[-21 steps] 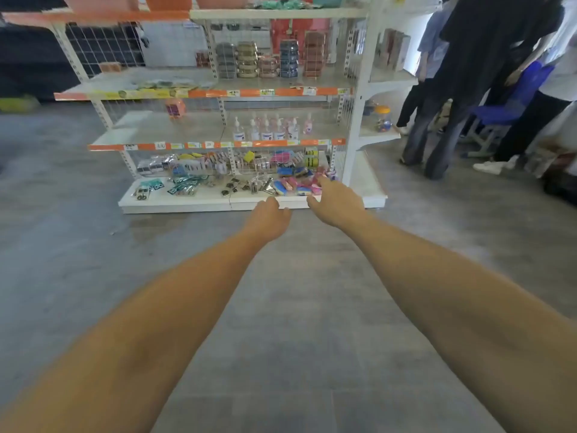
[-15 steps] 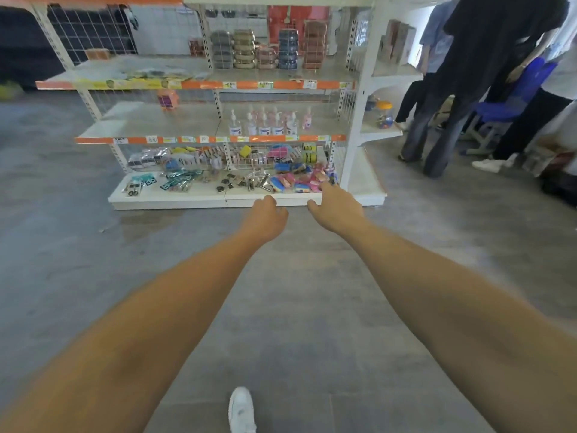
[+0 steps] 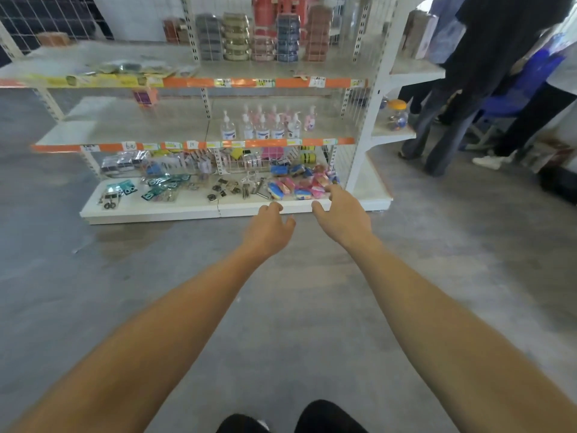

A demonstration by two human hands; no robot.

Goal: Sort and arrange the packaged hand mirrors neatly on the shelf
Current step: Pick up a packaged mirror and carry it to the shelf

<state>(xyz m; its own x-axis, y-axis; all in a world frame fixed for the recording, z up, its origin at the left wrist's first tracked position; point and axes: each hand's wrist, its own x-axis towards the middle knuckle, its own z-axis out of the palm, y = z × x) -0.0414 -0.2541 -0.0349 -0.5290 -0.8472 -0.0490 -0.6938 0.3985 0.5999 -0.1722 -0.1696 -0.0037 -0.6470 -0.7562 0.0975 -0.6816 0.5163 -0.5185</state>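
Left hand [image 3: 269, 228]: stretched forward over the grey floor [image 3: 93, 276], fingers loosely curled, holding nothing, short of the bottom shelf's front edge.
Right hand [image 3: 342, 214]: stretched forward beside the left, fingers spread and relaxed, holding nothing, fingertips in line with the heap of bright packets.
Bottom shelf [image 3: 150, 212]: white, low to the floor, strewn with small packaged goods.
Bright packets [image 3: 299, 184]: pink, blue and yellow, heaped at the shelf's right end, just ahead of the right hand.
Packaged hand mirrors: cannot be told apart for certain among the blurred goods; possibly the teal-carded packs [image 3: 162, 187] towards the left of the bottom shelf.
Metal items [image 3: 249, 189]: scattered mid-shelf, between the teal packs and the bright heap.
Middle shelf: pump bottles [image 3: 265, 126] standing in a cluster on the right half.
Upper shelf: stacked round tins [image 3: 237, 37] behind a wire divider.
Bystanders [image 3: 487, 73]: standing on the right, beside the shelving end.
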